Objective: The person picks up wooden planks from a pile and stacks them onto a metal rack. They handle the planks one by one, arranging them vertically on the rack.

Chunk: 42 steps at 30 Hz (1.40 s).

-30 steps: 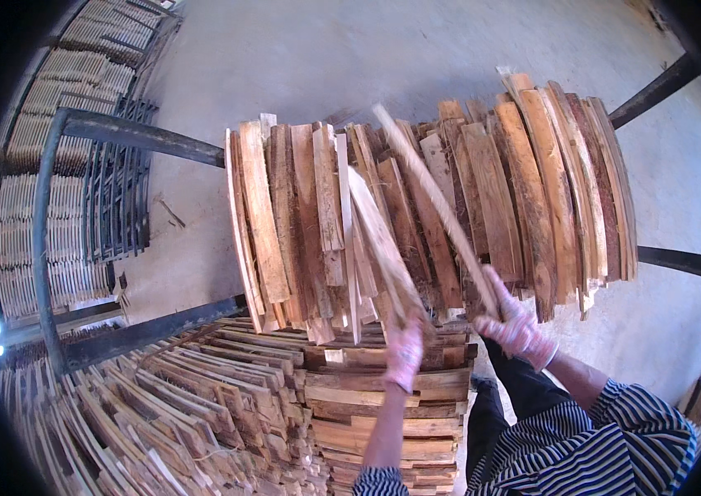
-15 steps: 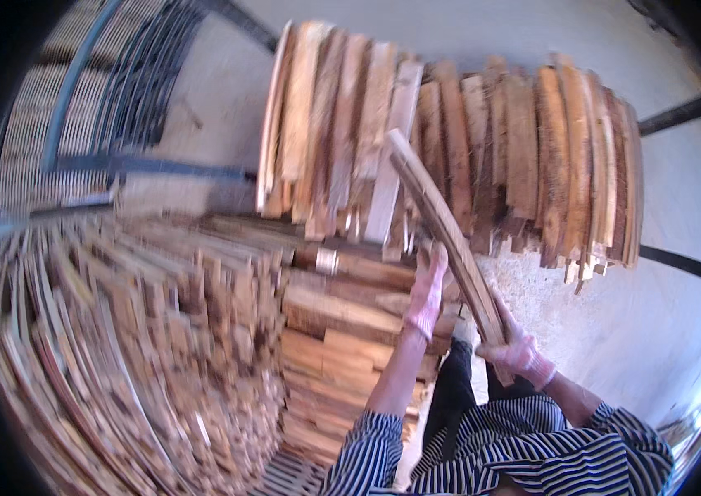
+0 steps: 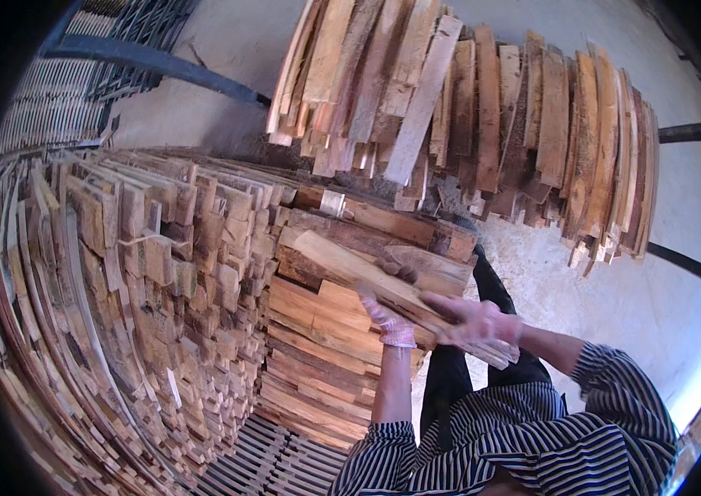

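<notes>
A long wooden board (image 3: 350,264) slants over the stack of wood in front of me, its far end to the left. Closed around its near part is my right hand (image 3: 478,321), in a pale pink glove. My left hand (image 3: 392,324), gloved alike, grips the board's left edge further along; its fingertips are blurred. Under the board lies a stack of flat wooden boards (image 3: 317,339), their long sides facing me. Part of the stack's top is hidden by the board and my hands.
At left rises a tall pile of wooden slats (image 3: 185,289), ends uneven. Beyond, a row of upright boards (image 3: 499,124) rests against dark metal bars (image 3: 689,132). A blue-grey rail (image 3: 160,62) crosses the upper left. Slatted grating (image 3: 276,463) shows below, pale floor (image 3: 565,298) at right.
The board has swung left and down from a steep upward tilt to lie over the stack. My left hand has come onto its edge; my right still holds it. The view has shifted.
</notes>
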Each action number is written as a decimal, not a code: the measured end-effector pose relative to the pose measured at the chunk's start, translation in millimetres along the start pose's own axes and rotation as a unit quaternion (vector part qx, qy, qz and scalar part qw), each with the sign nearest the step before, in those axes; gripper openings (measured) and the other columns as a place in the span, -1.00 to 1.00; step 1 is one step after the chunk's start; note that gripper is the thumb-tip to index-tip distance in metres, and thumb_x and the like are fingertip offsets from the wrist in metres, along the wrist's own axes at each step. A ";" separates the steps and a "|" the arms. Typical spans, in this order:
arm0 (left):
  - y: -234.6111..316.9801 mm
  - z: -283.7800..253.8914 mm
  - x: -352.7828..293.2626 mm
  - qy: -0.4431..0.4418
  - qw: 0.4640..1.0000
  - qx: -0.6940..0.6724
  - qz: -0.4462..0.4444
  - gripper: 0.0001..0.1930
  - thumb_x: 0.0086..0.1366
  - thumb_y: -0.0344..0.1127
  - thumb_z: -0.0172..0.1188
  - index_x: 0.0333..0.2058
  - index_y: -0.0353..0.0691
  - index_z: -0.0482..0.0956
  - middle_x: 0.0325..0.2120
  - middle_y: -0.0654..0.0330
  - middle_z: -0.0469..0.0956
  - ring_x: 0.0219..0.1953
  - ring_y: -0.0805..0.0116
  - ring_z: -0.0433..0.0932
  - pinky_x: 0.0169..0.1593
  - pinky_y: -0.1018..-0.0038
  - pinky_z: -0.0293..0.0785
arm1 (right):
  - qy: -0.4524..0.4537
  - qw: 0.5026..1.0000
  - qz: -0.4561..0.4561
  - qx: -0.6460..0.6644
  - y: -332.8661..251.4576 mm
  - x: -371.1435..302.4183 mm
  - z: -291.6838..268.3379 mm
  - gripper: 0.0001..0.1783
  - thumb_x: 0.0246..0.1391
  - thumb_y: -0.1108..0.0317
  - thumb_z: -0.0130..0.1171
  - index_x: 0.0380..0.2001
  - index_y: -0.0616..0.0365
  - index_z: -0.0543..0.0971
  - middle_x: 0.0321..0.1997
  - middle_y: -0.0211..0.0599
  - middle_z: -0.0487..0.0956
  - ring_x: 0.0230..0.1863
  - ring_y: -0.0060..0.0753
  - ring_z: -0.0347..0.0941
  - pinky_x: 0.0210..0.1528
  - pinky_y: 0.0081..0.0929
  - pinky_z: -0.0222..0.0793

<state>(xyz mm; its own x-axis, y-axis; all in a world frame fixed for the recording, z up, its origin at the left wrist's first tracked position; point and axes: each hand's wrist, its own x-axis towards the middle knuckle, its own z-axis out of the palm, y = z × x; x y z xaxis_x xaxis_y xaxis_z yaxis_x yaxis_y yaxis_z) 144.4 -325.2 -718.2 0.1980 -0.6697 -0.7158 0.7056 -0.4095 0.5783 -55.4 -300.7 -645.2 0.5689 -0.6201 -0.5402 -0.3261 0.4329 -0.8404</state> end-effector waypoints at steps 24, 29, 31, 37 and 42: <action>15.3 -62.0 98.0 0.204 0.656 0.718 0.113 0.22 0.03 0.33 0.34 0.45 -0.18 -0.14 0.43 -0.23 -0.15 0.47 -0.21 -0.12 0.44 -0.03 -0.06 | 0.097 0.937 0.015 -0.336 3.0 231.2 -40.7 -0.37 0.32 0.02 0.03 0.42 -0.47 0.17 0.41 0.19 0.22 0.44 0.31 0.11 0.37 0.07 0.21; 65.4 101.2 135.8 0.015 0.834 0.475 0.280 -0.26 0.42 -0.13 0.16 0.39 -0.41 0.05 0.41 -0.12 0.08 0.41 0.04 0.15 0.45 0.25 0.10 | 0.325 0.931 0.036 0.159 -4.5 220.0 -69.9 -0.22 0.24 -0.05 0.18 0.37 0.14 0.25 0.30 0.07 0.42 0.34 -0.08 0.34 0.34 -0.31 0.26; 82.5 160.1 158.7 -0.053 0.793 0.515 0.321 -0.26 0.41 -0.21 0.19 0.41 -0.36 0.04 0.42 -0.08 0.11 0.42 0.08 0.14 0.44 0.29 0.11 | 0.371 0.877 0.095 0.291 -48.6 217.0 -94.5 -0.27 0.24 -0.05 0.18 0.26 0.28 0.38 0.12 -0.01 0.58 0.13 -0.22 0.50 0.17 -0.34 0.39; 84.2 246.8 215.4 0.004 0.428 0.820 0.379 -0.05 0.14 -0.18 0.38 0.43 -0.12 0.04 0.30 -0.15 0.25 0.32 -0.16 0.24 0.37 0.15 0.22 | 0.499 0.839 0.133 0.173 -69.5 226.8 -149.8 -0.26 0.01 0.00 0.41 0.12 0.26 0.44 -0.04 0.08 0.60 -0.03 -0.04 0.57 0.01 -0.24 0.46; 81.4 272.3 228.4 0.040 0.305 0.904 0.298 0.09 0.10 -0.16 0.43 0.46 -0.04 -0.14 0.26 -0.07 0.25 0.22 -0.10 0.32 0.21 0.12 0.40 | 0.485 0.798 0.299 0.195 -84.4 279.9 -177.3 0.19 -0.14 -0.02 0.49 0.42 0.20 0.02 0.46 0.30 0.07 0.46 0.27 0.08 0.40 -0.10 0.19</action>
<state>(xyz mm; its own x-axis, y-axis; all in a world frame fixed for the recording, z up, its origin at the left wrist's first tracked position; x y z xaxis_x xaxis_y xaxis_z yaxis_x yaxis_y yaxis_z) 61.8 -680.3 -728.1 -0.0084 -0.9713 -0.2379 -0.9848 0.0493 -0.1663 -2.4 -626.8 -733.4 -0.5148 -0.3591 -0.7785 0.0466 0.8950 -0.4437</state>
